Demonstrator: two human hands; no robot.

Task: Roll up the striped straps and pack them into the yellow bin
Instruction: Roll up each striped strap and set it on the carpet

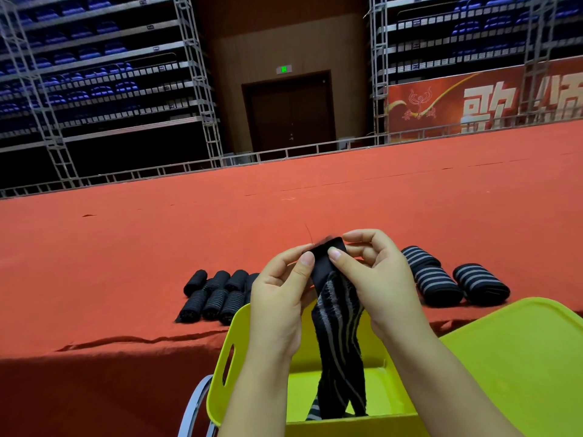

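Yellow bin (220, 367) receives vertically hanging strap (339, 335), pinched by both hands.

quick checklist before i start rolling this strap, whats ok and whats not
1. Left hand grips the strap end: ok, thumb and fingers pinch the black end.
2. Right hand grips the same end: ok, it pinches beside the left.
3. Striped strap hangs free for rolling: not ok, it looks twisted below the hands.
4. Tail of the strap clear of snags: cannot tell, its lower end trails down inside the yellow bin.
5. Bin within reach: ok, it sits directly under both hands.
6. Rolled straps out of the way: ok, they lie on the red cloth beyond the bin.
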